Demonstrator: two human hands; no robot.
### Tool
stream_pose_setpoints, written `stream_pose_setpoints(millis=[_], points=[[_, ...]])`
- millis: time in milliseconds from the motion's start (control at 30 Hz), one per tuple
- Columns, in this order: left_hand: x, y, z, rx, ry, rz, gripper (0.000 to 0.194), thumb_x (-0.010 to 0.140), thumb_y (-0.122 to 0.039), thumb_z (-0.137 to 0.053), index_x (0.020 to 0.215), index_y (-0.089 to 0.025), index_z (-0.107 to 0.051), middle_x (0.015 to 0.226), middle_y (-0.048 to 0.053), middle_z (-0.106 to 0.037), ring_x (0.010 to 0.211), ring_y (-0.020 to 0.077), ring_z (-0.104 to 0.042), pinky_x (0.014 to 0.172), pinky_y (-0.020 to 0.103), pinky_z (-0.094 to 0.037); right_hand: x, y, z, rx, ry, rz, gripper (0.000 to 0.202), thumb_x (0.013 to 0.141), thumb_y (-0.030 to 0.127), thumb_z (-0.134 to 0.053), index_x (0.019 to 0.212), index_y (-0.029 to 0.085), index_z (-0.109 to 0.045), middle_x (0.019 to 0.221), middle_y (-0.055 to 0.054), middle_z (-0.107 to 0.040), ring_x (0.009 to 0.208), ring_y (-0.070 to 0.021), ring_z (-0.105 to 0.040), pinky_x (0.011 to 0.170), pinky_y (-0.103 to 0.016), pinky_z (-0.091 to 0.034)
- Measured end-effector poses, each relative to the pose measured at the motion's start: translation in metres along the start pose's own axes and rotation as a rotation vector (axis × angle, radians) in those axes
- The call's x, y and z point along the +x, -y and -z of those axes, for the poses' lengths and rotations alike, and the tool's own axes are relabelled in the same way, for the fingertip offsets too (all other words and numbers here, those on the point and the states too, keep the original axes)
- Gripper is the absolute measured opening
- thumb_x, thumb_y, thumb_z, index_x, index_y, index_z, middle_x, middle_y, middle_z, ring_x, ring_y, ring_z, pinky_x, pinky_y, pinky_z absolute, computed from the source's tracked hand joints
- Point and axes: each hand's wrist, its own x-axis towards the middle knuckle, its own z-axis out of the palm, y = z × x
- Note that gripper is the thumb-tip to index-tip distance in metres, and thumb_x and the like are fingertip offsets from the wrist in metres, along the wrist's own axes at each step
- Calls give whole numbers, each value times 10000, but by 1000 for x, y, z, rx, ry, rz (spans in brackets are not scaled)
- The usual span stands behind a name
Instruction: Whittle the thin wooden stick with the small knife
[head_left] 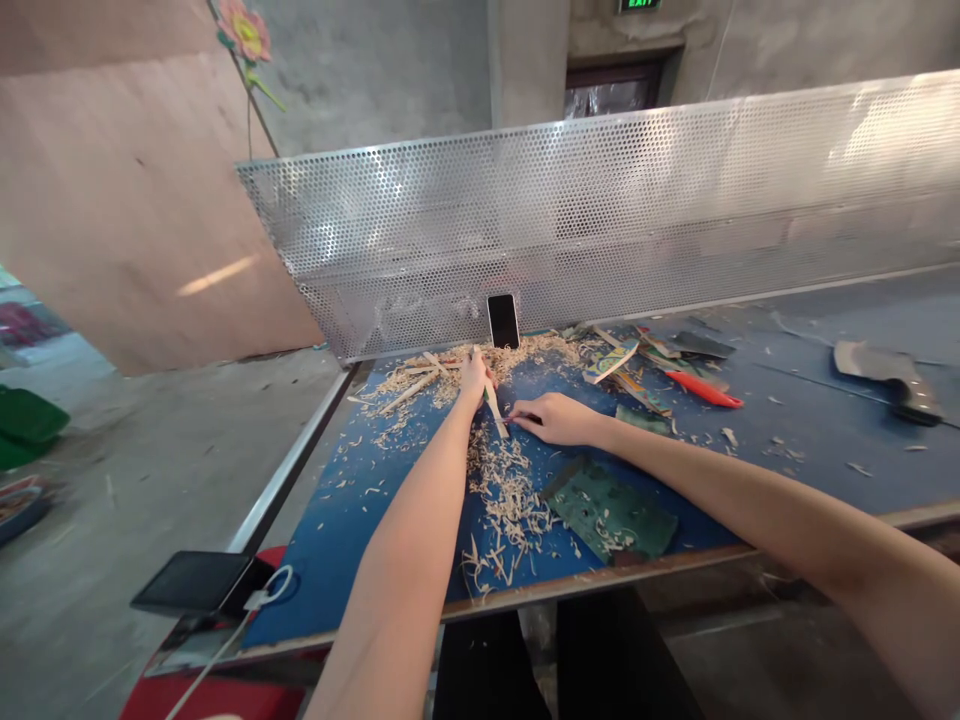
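Observation:
My left hand [474,380] is closed around a narrow strip of wood [495,412], whose pale near end points down toward me. A thin, dark tool [526,416] sits in the closed fingers of my right hand [559,419]; its tip meets or nearly meets the wood strip, and its exact kind is too small to make out. Curled wood shavings [514,500] lie heaped on the blue tabletop below both hands. Just right of the shavings rests a dark green sheet [611,510], with a few curls on it.
A phone [503,321] leans against the perforated metal panel [450,230] along the back. To the right lie painted wood pieces [611,360], a red-handled tool [705,389] and a bent dark piece [889,375]. A black device [193,582] with a white cable stands at the near left corner.

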Motion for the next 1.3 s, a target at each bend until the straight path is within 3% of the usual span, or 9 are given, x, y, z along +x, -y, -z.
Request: stream_pose_setpoints(millis=[133, 300, 433, 600, 733, 1033, 1133, 1300], points=[[-6, -3, 1, -128, 12, 46, 346, 1172, -609, -530, 1070, -278, -536, 626, -59, -495, 478, 167, -479, 524, 282, -447, 1, -2, -2, -14, -3, 26, 318, 1217, 352, -558, 1329, 241, -834, 1064, -98, -911, 921, -280, -821, 842, -346, -509], [-12, -7, 2, -152, 13, 74, 324, 1184, -564, -545, 1027, -281, -534, 591, -62, -491, 438, 174, -463, 497, 286, -405, 1, -8, -5, -10, -20, 71, 277, 1207, 335, -590, 1313, 268, -836, 1115, -90, -920, 947, -273, -841, 853, -335, -528], [-11, -7, -1, -176, 18, 82, 283, 1181, -481, -546, 989, -274, -548, 561, -59, -492, 400, 171, -446, 472, 285, -356, 2, -10, -7, -6, -35, 66, 289, 1217, 371, -578, 1296, 273, -838, 1037, -74, -911, 893, -269, -827, 831, -337, -526], [-9, -5, -2, -188, 27, 106, 306, 1174, -492, -503, 1001, -257, -594, 548, -45, -498, 376, 175, -466, 457, 300, -337, 2, -11, -9, 2, -46, 70, 299, 1211, 375, -575, 1286, 268, -844, 987, -72, -897, 868, -270, -808, 809, -340, -512], [-10, -5, 0, -256, 45, 108, 323, 1141, -545, -604, 990, -260, -583, 539, -63, -487, 348, 159, -463, 440, 291, -313, 3, -11, -10, 23, -49, 79, 290, 1206, 368, -586, 1282, 264, -845, 1031, -76, -906, 860, -259, -804, 794, -331, -495], [-13, -8, 6, -367, 54, 80, 286, 1115, -502, -669, 1008, -245, -600, 538, -50, -535, 397, 159, -484, 454, 276, -420, 3, -10, -11, 46, -75, 60, 229, 1174, 365, -670, 1248, 271, -865, 980, -69, -897, 837, -252, -807, 798, -316, -518], [-11, -7, 6, -395, 58, 71, 296, 1127, -499, -694, 1009, -248, -589, 548, -46, -559, 413, 159, -503, 496, 281, -481, 2, -10, -12, 62, -102, 92, 241, 1131, 292, -690, 1294, 275, -867, 1059, -71, -912, 930, -261, -837, 858, -324, -573], [-8, -5, 7, -461, 109, 59, 392, 1083, -566, -801, 1011, -264, -562, 560, -50, -583, 421, 156, -519, 546, 295, -537, 2, -10, -17, 37, -158, 186, 464, 1136, 177, -556, 1501, 298, -817, 1331, -86, -894, 1122, -273, -861, 952, -364, -642]])
